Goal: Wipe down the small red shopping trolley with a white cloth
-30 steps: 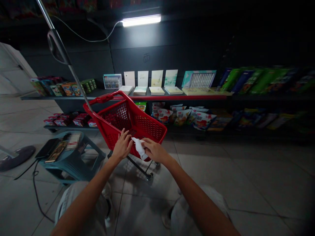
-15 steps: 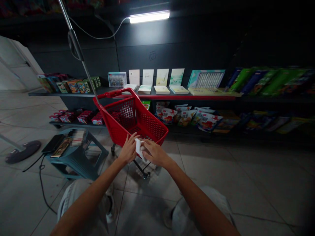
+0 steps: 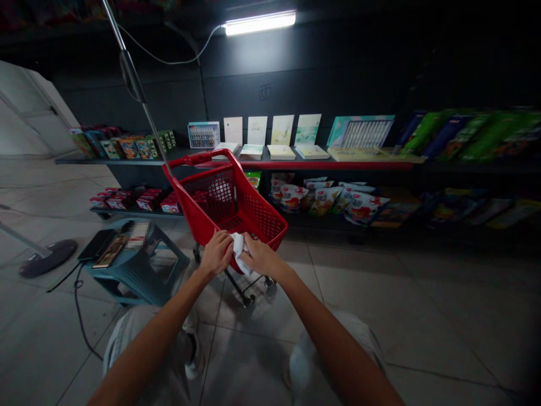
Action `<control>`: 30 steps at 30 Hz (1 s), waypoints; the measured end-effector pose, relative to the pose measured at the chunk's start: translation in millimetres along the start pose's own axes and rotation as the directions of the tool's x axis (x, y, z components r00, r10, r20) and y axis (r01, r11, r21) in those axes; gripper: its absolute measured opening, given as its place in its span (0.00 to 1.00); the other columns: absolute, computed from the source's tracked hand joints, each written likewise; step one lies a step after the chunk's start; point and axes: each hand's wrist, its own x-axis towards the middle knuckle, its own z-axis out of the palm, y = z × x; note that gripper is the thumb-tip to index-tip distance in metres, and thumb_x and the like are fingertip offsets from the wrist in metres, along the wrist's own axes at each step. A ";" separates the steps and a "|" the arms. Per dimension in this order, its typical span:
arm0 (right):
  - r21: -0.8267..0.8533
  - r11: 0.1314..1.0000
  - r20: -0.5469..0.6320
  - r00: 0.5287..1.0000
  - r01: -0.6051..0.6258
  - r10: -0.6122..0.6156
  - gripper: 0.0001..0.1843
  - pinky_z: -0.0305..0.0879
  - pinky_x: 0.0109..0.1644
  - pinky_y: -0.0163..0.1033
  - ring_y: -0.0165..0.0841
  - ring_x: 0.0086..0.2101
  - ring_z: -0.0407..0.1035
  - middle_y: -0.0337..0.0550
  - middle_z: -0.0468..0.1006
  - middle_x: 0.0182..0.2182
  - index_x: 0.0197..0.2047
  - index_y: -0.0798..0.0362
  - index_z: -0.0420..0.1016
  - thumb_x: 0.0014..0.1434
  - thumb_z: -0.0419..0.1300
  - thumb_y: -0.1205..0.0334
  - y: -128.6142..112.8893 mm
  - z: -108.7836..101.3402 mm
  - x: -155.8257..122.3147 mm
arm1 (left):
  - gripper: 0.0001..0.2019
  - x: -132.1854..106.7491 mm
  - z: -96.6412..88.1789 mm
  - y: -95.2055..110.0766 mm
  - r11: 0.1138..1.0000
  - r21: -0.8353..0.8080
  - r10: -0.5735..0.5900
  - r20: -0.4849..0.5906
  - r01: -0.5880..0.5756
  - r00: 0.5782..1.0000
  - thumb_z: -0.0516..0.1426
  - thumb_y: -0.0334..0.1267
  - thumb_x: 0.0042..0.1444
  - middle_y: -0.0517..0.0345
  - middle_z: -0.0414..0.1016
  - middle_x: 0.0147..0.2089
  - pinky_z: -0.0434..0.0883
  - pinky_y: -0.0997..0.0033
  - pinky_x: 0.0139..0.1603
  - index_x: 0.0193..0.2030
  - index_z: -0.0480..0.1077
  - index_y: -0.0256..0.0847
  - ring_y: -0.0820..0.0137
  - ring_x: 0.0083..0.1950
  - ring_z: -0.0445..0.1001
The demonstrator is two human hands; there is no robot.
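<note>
A red plastic shopping cart [image 3: 264, 223] on wheels stands before me, its basket end towards me. My left hand [image 3: 216, 254] is closed over the near rim of the basket, its fingers curled and their tips partly hidden. Just right of it, my right hand [image 3: 262, 256] grips a crumpled white cloth [image 3: 239, 252], thumb and fingers pressed together. The cloth lies against the cart's near edge, between the two hands, and hangs down a little over its outside.
Left of the cart stands a blue-grey plastic stool [image 3: 137, 262] bearing a phone-like item and a black object. A metal pole rises beside the cart handle. Behind, a dark shelf [image 3: 355, 164] carries books, boxed sets and snack bags [image 3: 364, 207]. A lit tube lamp [image 3: 260, 22] hangs above.
My right hand has closed more tightly on the cloth, which is now bunched up. My left hand's fingers have curled over the cart rim. The view has shifted slightly.
</note>
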 end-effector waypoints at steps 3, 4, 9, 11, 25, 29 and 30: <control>-0.008 1.000 0.050 0.999 -0.012 0.012 0.15 0.62 0.45 0.37 0.39 0.43 0.77 0.53 0.82 0.46 0.55 0.55 0.70 0.68 0.53 0.60 -1.5 -0.4 9.3 | 0.16 -2.6 -7.0 -5.2 1.000 -0.021 0.002 -0.004 -0.002 1.000 0.47 0.41 0.72 0.49 0.77 0.51 0.65 0.51 0.71 0.46 0.75 0.43 0.60 0.62 0.70; -0.010 1.000 0.068 0.998 -0.014 0.015 0.14 0.62 0.44 0.37 0.39 0.42 0.76 0.52 0.83 0.45 0.54 0.55 0.72 0.67 0.54 0.61 -1.7 -0.2 12.6 | 0.16 -3.6 -9.1 -7.0 1.000 -0.028 0.008 0.003 -0.008 1.000 0.47 0.41 0.73 0.49 0.76 0.51 0.66 0.52 0.70 0.46 0.75 0.43 0.60 0.62 0.70; 0.041 0.998 0.158 0.987 -0.041 0.034 0.13 0.59 0.37 0.35 0.35 0.35 0.74 0.51 0.84 0.39 0.46 0.57 0.78 0.67 0.54 0.61 -0.1 0.2 27.4 | 0.17 -7.5 -18.0 -12.3 0.995 -0.099 0.020 0.042 -0.015 0.999 0.46 0.43 0.73 0.48 0.76 0.51 0.69 0.54 0.68 0.46 0.75 0.43 0.61 0.61 0.70; 0.084 0.996 0.192 0.981 -0.036 0.019 0.13 0.58 0.36 0.34 0.33 0.33 0.72 0.50 0.83 0.38 0.43 0.57 0.78 0.68 0.53 0.62 0.1 -0.3 31.0 | 0.17 -9.0 -20.5 -13.9 0.991 -0.131 0.016 0.040 -0.011 0.999 0.46 0.44 0.73 0.48 0.76 0.50 0.70 0.54 0.67 0.45 0.75 0.43 0.61 0.60 0.71; 0.160 0.984 0.269 0.963 -0.071 0.026 0.13 0.58 0.37 0.32 0.31 0.33 0.72 0.46 0.82 0.36 0.41 0.57 0.79 0.66 0.52 0.64 -6.7 3.3 27.4 | 0.16 -26.9 -25.2 -25.5 0.980 -0.197 -0.002 -0.012 -0.001 1.000 0.52 0.47 0.69 0.45 0.78 0.55 0.68 0.49 0.69 0.44 0.78 0.41 0.57 0.64 0.72; 0.184 0.982 0.242 0.970 -0.044 -0.002 0.13 0.57 0.35 0.32 0.30 0.31 0.69 0.45 0.81 0.34 0.36 0.57 0.77 0.65 0.52 0.66 7.6 -4.3 17.4 | 0.15 -26.9 -23.4 -17.3 0.978 -0.208 -0.005 0.007 0.006 1.000 0.52 0.47 0.68 0.46 0.80 0.53 0.67 0.44 0.70 0.45 0.78 0.43 0.56 0.64 0.73; 0.179 0.982 0.234 0.972 -0.055 0.012 0.13 0.57 0.35 0.32 0.30 0.30 0.69 0.44 0.81 0.33 0.36 0.57 0.77 0.65 0.52 0.65 12.5 -7.4 14.4 | 0.15 -26.5 -23.2 -15.2 0.977 -0.214 0.002 0.008 0.000 1.000 0.53 0.47 0.68 0.46 0.80 0.53 0.67 0.44 0.70 0.45 0.78 0.43 0.56 0.64 0.73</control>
